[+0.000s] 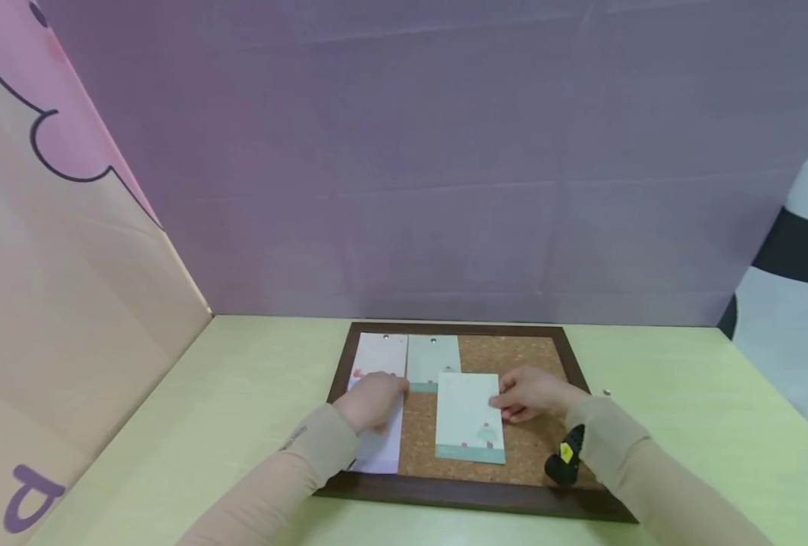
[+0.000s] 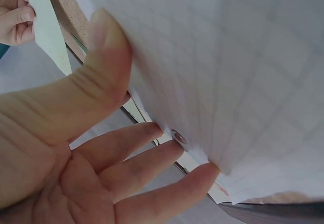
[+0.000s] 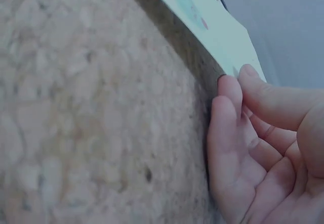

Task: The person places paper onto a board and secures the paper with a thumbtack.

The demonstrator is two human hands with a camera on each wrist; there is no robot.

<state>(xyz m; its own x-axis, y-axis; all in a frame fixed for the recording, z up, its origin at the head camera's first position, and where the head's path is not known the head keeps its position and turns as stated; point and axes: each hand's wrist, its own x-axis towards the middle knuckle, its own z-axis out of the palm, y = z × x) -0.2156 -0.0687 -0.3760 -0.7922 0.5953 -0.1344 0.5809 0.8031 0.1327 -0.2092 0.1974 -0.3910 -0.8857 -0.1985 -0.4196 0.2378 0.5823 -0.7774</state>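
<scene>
A pale green note sheet (image 1: 468, 409) with a small tree print lies over the middle of a framed cork board (image 1: 417, 432). My right hand (image 1: 529, 392) pinches its right edge between thumb and fingers; the right wrist view shows this edge lifted off the cork. My left hand (image 1: 374, 402) rests on the lilac sheets (image 1: 380, 451) at the board's left, fingers extended and touching the paper in the left wrist view. A metal pin (image 2: 178, 137) shows beside those fingertips. Another green sheet (image 1: 431, 360) is pinned at the top, partly covered by the held one.
Round pins (image 1: 434, 340) sit along the top of the sheets. A loose pin (image 1: 607, 392) lies on the pale table (image 1: 683, 425) right of the board. A black object with a yellow mark (image 1: 564, 455) is beside my right wrist. A purple cloth wall (image 1: 444, 167) stands behind.
</scene>
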